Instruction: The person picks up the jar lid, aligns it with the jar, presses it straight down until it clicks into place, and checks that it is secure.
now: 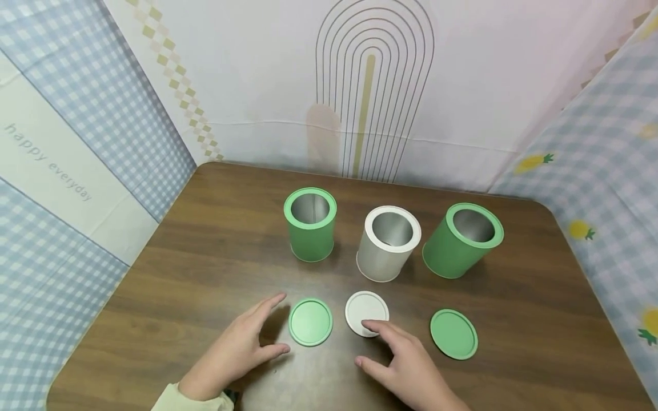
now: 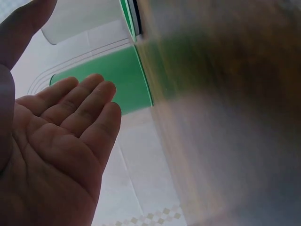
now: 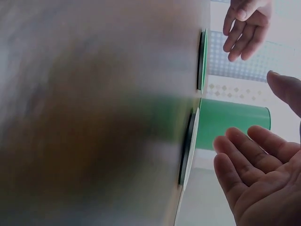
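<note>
My left hand (image 1: 237, 348) hovers over the table just left of a round green lid (image 1: 311, 322), thumb and fingers spread apart and holding nothing. The left wrist view shows that palm (image 2: 61, 141) with its fingers extended. My right hand (image 1: 403, 365) is held above the table, its forefinger overlapping the near edge of a white lid (image 1: 364, 308) in the head view; it grips nothing. Further right lies a second green lid (image 1: 454, 334). Behind the lids stand a green can (image 1: 311, 242), a white can (image 1: 380, 262) and another green can (image 1: 447, 254), all with open tops.
The brown wooden table (image 1: 216, 240) has rounded corners. Behind it hangs a white cloth (image 1: 257, 68) with arch lines. Blue checked cloth (image 1: 123, 142) borders the left side, and a pineapple-print cloth (image 1: 606, 188) the right.
</note>
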`<state>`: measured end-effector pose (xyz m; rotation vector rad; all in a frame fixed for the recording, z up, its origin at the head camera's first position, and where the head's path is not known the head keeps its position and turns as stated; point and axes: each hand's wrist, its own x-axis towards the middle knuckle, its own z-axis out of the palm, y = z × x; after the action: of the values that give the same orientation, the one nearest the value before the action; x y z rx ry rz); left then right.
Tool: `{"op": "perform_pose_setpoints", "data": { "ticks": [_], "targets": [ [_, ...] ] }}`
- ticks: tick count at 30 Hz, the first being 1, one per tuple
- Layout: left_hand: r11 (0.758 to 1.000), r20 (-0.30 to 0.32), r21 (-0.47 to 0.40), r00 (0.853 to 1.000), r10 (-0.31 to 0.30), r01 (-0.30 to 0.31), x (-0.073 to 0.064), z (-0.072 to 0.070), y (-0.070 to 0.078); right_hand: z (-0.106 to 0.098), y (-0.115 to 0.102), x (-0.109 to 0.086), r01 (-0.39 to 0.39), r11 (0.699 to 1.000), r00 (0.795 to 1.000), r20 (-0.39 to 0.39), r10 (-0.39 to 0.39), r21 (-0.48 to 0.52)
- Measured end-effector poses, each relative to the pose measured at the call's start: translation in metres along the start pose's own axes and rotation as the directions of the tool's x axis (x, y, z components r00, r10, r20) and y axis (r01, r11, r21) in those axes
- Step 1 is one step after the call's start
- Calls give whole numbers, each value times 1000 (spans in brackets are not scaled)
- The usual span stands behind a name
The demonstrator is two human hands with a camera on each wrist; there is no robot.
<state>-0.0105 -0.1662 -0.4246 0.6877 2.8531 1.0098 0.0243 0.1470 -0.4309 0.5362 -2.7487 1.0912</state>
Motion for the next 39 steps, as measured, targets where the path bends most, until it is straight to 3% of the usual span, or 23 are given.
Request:
{"op": "perform_pose_setpoints", "data": {
  "ticks": [10,18,32,39],
  "targets": [
    [999,50,25,999,18,-20,6,7,1,6,-3,7,79,996,996,48,-80,37],
    [998,56,61,998,11,-14,10,10,0,13,-9,11,76,997,986,145,-79,21],
    [995,100,98,995,-10,0,16,13,1,19,-15,19,32,999,976,215,-33,11],
    [991,134,135,991,-13,-6,18,14,-1,24,-15,24,61,998,974,219,-52,-32]
  ]
}}
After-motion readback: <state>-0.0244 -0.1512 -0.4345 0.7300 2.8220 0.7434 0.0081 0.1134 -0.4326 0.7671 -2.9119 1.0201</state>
